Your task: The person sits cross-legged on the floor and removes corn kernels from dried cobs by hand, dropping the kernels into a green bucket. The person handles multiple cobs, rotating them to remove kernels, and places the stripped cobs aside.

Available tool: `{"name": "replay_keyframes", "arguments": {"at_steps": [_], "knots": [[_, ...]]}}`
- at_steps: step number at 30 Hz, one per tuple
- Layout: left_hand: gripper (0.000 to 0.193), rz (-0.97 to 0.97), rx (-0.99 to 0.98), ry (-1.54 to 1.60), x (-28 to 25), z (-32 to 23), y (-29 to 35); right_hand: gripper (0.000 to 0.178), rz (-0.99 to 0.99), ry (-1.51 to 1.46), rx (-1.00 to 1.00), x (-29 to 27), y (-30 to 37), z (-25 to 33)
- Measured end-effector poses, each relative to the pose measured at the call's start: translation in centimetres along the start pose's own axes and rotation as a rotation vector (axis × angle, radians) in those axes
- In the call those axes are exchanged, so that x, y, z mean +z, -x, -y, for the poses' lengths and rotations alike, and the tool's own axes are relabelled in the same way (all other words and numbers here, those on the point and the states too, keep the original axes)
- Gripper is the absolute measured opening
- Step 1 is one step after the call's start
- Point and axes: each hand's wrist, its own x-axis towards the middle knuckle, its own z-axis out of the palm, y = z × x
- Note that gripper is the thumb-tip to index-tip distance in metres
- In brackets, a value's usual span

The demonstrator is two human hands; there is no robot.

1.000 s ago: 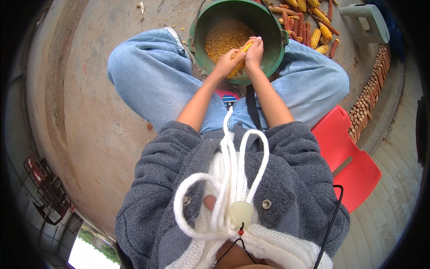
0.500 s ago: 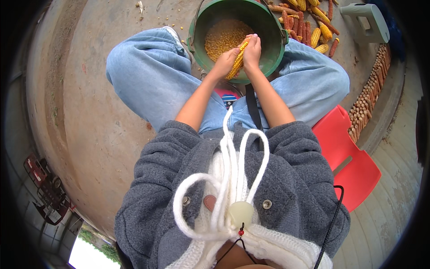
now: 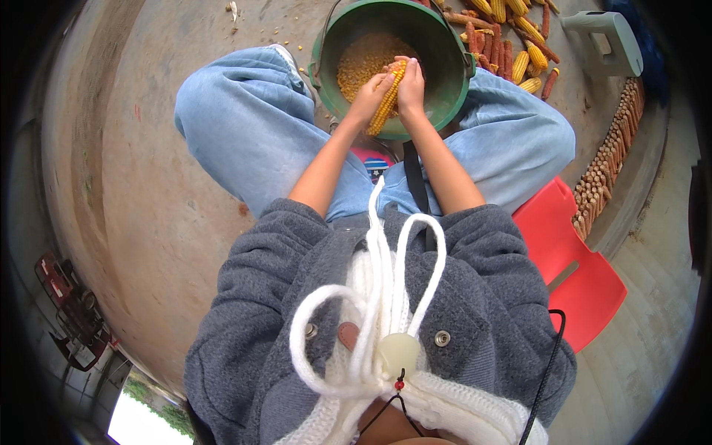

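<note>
Between my two hands, over the near part of a green bucket [image 3: 447, 111], is a yellow corn cob [image 3: 386, 101], tilted with its upper end leaning right. My left hand [image 3: 368, 98] is closed along the cob's left side. On the other side, my right hand [image 3: 410, 89] wraps round the upper part, its fingertips curling over the top end. Loose yellow kernels [image 3: 357, 68] cover part of the bucket's bottom. The bucket stands between my bent legs, its wire handle hanging at the sides.
Beyond my right knee lies a pile of yellow cobs [image 3: 520, 67] and bare reddish cobs [image 3: 495, 52]. A grey-green plastic stool [image 3: 621, 48] stands at the far right, near a long stack of cobs [image 3: 610, 159]. A red chair [image 3: 575, 252] is beside me. Stray kernels dot the concrete floor [image 3: 170, 148].
Both hands have shifted slightly left and nearer to me with the corn cob. The right hand's fingers now curl further over the cob's top end.
</note>
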Motion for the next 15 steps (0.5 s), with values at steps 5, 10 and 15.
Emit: {"name": "replay_keyframes", "arguments": {"at_steps": [5, 10, 15], "knots": [[0.042, -0.157, 0.117, 0.030, -0.7, 1.4, -1.2, 0.034, 0.019, 0.124, -0.113, 0.5, 0.0, 0.1], [0.051, -0.358, 0.132, 0.089, -2.5, 1.8, -2.4, 0.060, 0.428, 0.343, 0.371, 0.4, 2.4, 2.3], [0.052, -0.356, 0.030, 0.170, -2.0, 0.5, -2.3, 0.083, 0.674, 0.297, 0.369, -0.5, 3.0, 1.7]]}}
